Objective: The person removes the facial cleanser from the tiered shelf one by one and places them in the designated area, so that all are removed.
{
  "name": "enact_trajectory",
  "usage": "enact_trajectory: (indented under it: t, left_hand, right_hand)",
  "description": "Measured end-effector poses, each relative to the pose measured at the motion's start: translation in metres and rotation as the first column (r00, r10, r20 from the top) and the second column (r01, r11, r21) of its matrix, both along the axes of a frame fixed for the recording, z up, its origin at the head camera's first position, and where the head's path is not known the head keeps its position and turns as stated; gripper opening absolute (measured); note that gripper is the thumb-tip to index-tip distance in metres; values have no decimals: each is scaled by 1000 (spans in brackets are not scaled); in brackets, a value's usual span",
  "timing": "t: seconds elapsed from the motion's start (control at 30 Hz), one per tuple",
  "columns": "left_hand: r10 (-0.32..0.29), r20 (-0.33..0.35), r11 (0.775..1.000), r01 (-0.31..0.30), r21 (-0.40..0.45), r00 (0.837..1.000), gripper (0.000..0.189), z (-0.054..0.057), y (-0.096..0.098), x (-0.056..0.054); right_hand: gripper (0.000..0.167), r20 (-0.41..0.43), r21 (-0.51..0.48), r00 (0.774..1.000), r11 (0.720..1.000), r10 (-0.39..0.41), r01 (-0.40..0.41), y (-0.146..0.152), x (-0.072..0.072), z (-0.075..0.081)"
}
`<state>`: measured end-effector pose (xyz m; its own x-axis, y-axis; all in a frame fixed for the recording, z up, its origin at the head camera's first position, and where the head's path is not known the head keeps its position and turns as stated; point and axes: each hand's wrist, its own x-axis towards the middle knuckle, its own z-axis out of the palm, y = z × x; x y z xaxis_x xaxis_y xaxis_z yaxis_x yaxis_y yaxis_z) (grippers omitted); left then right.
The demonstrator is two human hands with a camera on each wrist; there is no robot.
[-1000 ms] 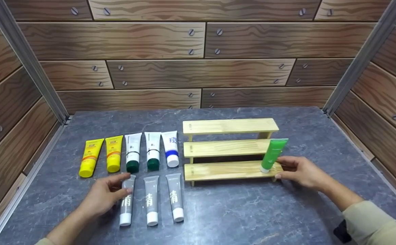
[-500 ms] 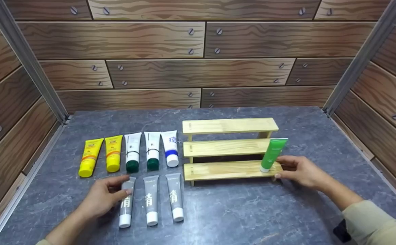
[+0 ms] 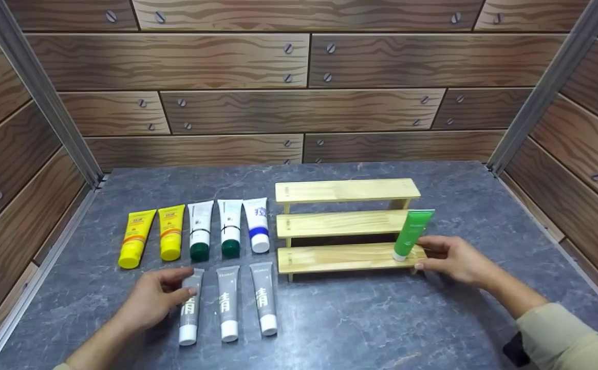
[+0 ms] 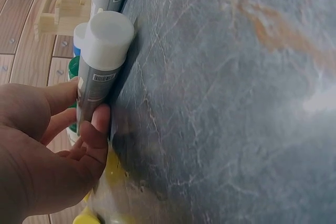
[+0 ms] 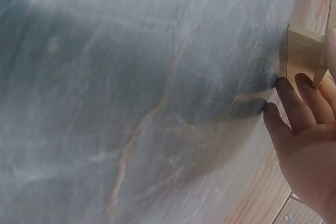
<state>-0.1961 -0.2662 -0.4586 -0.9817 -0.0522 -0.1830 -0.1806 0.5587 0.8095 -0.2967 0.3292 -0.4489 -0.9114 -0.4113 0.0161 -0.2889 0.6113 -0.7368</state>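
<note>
My left hand (image 3: pixel 155 300) pinches the leftmost grey tube (image 3: pixel 188 321) between thumb and fingers, as the left wrist view shows from its white cap (image 4: pixel 111 32). That tube lies on the table with its cap toward me. Two more grey tubes, the middle one (image 3: pixel 229 303) and the right one (image 3: pixel 264 300), lie beside it. My right hand (image 3: pixel 455 259) holds the right end of the lowest step of a three-step wooden stand (image 3: pixel 340 258), its fingertips (image 5: pixel 287 88) around the step's end. A green tube (image 3: pixel 413 234) stands cap-down on that step, leaning slightly right.
Behind the grey tubes lies a row: two yellow tubes (image 3: pixel 170 234), two white tubes with dark green caps (image 3: pixel 230 228), and one white tube with a blue band (image 3: pixel 258 226). Wood-patterned walls (image 3: pixel 227 61) enclose the marbled table (image 3: pixel 371 324) at back and sides.
My left hand has shifted the leftmost grey tube very slightly toward me and to the left. The right hand, the stand and the green tube stay put.
</note>
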Motion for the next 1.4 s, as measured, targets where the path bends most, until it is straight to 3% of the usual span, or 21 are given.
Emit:
enact_trajectory:
  t: [0.67,0.93,1.13,1.27,1.4]
  left_hand:
    - [-16,-37,1000,16,0,999,45,0,3,2]
    - [24,32,1000,-24,2,999,48,3,-5,3]
    - [44,56,999,-43,-14,997,52,12,-10,5]
    - [33,28,999,-32,-44,999,52,24,-11,7]
    - [-10,-53,1000,9,-12,999,51,41,-5,8]
  right_hand:
    - [63,18,10,1000,1000,-12,12,1,0,1]
    - [58,-21,-11,999,999,32,-32,1,0,-1]
    - [58,-36,7,999,1000,18,-17,1,0,-1]
    - [60,-28,20,1000,1000,6,-5,0,1,0]
    - [62,-11,28,1000,999,-15,15,0,1,1]
